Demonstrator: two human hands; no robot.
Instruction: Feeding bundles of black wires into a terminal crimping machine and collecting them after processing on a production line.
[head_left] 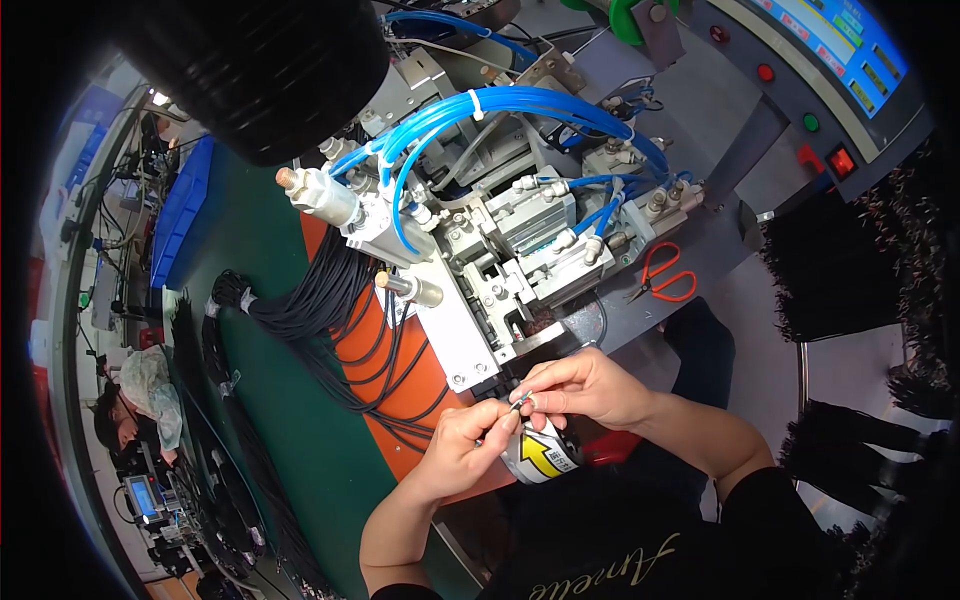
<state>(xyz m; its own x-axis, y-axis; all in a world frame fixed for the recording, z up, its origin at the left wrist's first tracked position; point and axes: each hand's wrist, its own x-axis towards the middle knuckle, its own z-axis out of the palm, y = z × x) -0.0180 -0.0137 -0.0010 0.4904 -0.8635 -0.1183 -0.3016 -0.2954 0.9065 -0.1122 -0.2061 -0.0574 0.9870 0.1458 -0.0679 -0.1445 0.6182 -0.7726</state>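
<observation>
Just below the frame's centre we see the left hand (466,443) and right hand (588,393), fingertips of each clamped on a thin wire end (520,401), with red-handled scissors (650,284) lying farther up and right

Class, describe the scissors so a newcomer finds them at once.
Find the silver machine under arching blue hoses. Right of its lower end, beyond the right hand, scissors lie on a grey plate. Two red loop handles set them apart from the machine.
</observation>
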